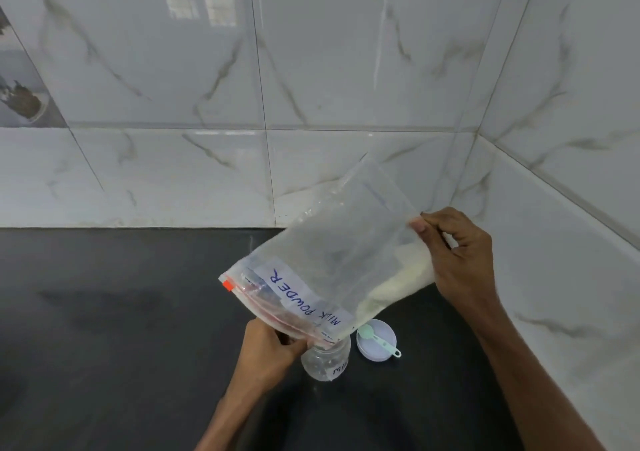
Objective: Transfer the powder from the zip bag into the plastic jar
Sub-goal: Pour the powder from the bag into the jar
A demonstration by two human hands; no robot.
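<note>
step: pour setup. zip bag (332, 253) held tilted, zip end low over jar (325, 360), far end raised
L hand (270, 353): pinches zip-end corner of bag, just above jar mouth
R hand (460, 256): pinches raised edge of bag btwn thumb and fingers
powder (398, 284): pale heap in sagging side of bag by R hand; none seen at the zip end
jar: clear, upright on black counter (121, 329), looks empty, lid off
lid (372, 348): white, just beside jar, green spoon (379, 341) lying in it
next: prob. lift R side more and line bag mouth up w/ narrow jar neck, slow flow, spill risk
unclear: zip open or closed can't tell; jar mouth hidden by bag and L hand; jar label cut off
</note>
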